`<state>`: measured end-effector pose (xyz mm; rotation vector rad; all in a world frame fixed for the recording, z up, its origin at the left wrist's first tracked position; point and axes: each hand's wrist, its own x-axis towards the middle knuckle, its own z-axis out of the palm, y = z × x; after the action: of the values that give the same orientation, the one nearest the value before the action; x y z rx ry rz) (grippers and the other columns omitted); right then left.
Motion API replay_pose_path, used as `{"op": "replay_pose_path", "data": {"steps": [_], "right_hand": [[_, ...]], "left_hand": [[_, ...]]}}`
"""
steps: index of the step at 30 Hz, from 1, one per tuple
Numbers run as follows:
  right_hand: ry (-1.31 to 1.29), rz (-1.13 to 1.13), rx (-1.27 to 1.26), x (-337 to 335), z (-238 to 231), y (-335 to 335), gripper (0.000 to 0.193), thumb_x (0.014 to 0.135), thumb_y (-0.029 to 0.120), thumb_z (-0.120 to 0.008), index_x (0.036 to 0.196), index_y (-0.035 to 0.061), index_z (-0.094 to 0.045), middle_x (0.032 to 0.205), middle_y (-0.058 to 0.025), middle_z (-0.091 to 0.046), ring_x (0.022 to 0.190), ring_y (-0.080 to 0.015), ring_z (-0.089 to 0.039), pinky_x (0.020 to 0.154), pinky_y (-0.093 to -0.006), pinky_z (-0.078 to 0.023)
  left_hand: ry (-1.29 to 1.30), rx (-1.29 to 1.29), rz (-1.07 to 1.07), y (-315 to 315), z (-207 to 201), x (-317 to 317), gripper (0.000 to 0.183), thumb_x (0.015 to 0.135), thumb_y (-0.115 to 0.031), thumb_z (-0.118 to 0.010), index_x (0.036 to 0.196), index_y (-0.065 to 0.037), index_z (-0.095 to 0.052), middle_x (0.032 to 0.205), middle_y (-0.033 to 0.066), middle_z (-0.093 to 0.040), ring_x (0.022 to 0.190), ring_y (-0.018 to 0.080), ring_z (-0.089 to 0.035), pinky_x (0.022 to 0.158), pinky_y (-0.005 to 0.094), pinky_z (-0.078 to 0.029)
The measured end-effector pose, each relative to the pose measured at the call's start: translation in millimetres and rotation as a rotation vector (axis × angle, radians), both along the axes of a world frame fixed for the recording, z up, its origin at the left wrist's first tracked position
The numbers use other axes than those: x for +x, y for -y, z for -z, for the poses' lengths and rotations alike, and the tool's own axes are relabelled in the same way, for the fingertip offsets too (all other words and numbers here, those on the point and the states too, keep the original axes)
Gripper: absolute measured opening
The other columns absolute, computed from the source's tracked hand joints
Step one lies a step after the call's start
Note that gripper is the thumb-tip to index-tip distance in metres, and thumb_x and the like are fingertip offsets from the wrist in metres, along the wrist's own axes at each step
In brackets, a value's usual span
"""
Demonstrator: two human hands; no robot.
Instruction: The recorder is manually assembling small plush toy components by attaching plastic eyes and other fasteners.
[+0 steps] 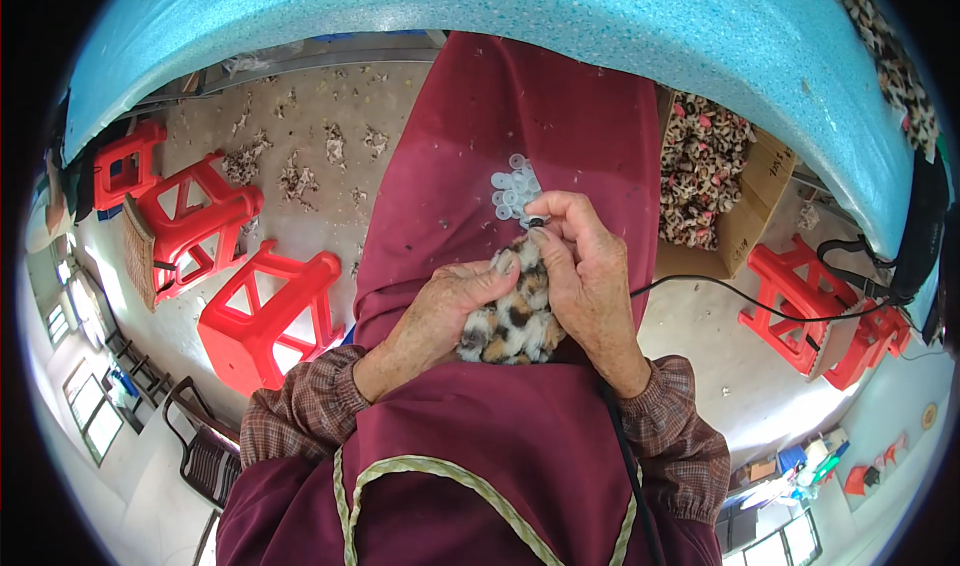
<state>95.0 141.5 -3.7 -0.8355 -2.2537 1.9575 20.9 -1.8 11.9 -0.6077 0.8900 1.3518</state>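
A fluffy plush piece [512,321], patched in white, brown, black and tan, rests on my lap. My left hand [452,301] is closed round its left side, the thumb pressed on top. At the plush's upper end, my right hand [583,266] pinches a small round black part [537,222] between thumb and index finger. Whether that part is fixed to the plush I cannot tell. Just beyond my fingertips, a little heap of clear plastic discs [514,188] lies on the maroon apron [430,196].
A blue speckled tabletop [480,1] curves across the far side. Red stools [265,316] stand on the left, more red stools [800,301] on the right. A cardboard box [765,186] holds many spotted plush pieces [700,166]. A black cable [740,288] runs to the right. Fluffy scraps [298,181] litter the floor.
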Motion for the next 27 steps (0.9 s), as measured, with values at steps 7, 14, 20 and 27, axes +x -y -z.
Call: {"op": "replay_pose_path", "data": {"steps": [7,14,20,27], "right_hand": [[-0.036,0.062,0.012,4.0,3.3,3.4,0.019,0.087,-0.008,-0.051,0.103,-0.0008,-0.055,0.077,-0.0058,-0.063,0.071,-0.0053,-0.058,0.064,-0.0199,-0.045],[-0.138,0.153,0.033,3.6,6.6,7.7,0.018,0.083,-0.005,-0.057,0.099,0.0028,-0.054,0.059,-0.0094,-0.054,0.050,-0.0144,-0.052,0.048,-0.0273,-0.040],[-0.149,0.148,0.042,5.0,8.3,11.2,0.018,0.083,-0.006,-0.057,0.099,0.0025,-0.054,0.058,-0.0080,-0.053,0.048,-0.0129,-0.050,0.047,-0.0265,-0.039],[-0.145,0.213,-0.055,4.4,0.6,-9.0,0.019,0.082,-0.004,-0.060,0.099,0.0042,-0.060,0.080,-0.0036,-0.059,0.067,-0.0063,-0.053,0.055,-0.0208,-0.042]], "left_hand": [[-0.110,0.038,0.088,2.6,6.8,0.7,0.037,0.092,-0.033,-0.058,0.106,0.001,-0.060,0.090,0.0034,-0.066,0.075,0.0074,-0.061,0.069,0.0227,-0.050],[-0.171,0.119,0.146,3.4,-0.8,-4.0,0.033,0.093,-0.031,-0.056,0.106,-0.001,-0.061,0.090,0.0000,-0.065,0.078,0.0048,-0.059,0.071,0.0211,-0.048],[-0.223,0.130,0.153,6.5,-2.8,-1.4,0.032,0.093,-0.029,-0.057,0.108,-0.001,-0.061,0.092,0.0017,-0.066,0.078,0.0058,-0.061,0.070,0.0215,-0.049],[-0.201,0.130,0.055,5.3,-3.3,-2.7,0.028,0.093,-0.025,-0.057,0.105,0.000,-0.062,0.090,0.0028,-0.067,0.078,0.0073,-0.062,0.070,0.0228,-0.051]]}}
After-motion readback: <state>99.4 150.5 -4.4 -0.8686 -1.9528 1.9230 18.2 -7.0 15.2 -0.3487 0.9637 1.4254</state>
